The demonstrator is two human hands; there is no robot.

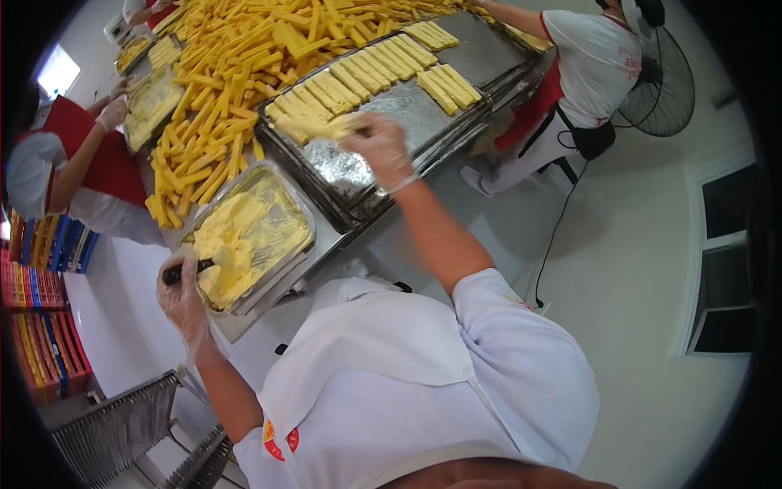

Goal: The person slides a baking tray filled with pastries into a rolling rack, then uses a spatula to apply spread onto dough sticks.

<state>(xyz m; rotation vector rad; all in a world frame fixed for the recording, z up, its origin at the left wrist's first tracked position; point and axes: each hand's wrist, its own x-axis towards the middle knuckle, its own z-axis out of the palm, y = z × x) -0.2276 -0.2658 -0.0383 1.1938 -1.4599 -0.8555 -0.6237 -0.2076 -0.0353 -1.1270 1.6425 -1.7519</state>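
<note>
A pale, coated yellow stick (314, 128) is gripped by the closed fingers of the right hand (381, 151), which is blurred, and held over the near corner of a large baking tray (403, 114). A black-handled tool (172, 275) is clasped by the fingers of the left hand (186, 300), its far end reaching into the cream (236, 244). Both hands are covered by clear gloves.

Room for moving is given by shiny exposed metal below and beyond the right fingers; it is bounded by the raised tray edge just under the right wrist. The cream tray (310, 218) is set directly beside the left fingers, its rim near the edge of the desk (235, 324). Uncoated sticks (216, 106) are heaped beyond both hands, close against the baking tray's left side.

A round red-and-yellow badge (281, 440) is worn on the left sleeve, behind the left fingers — its lettering cannot be read. Red print (629, 65) is shown on a co-worker's shirt (590, 69), far right of the right fingers, too small to be read.

One tool and one stick are held; three groups of coated sticks (354, 75) are laid past the right fingers — the heap cannot be counted.
</note>
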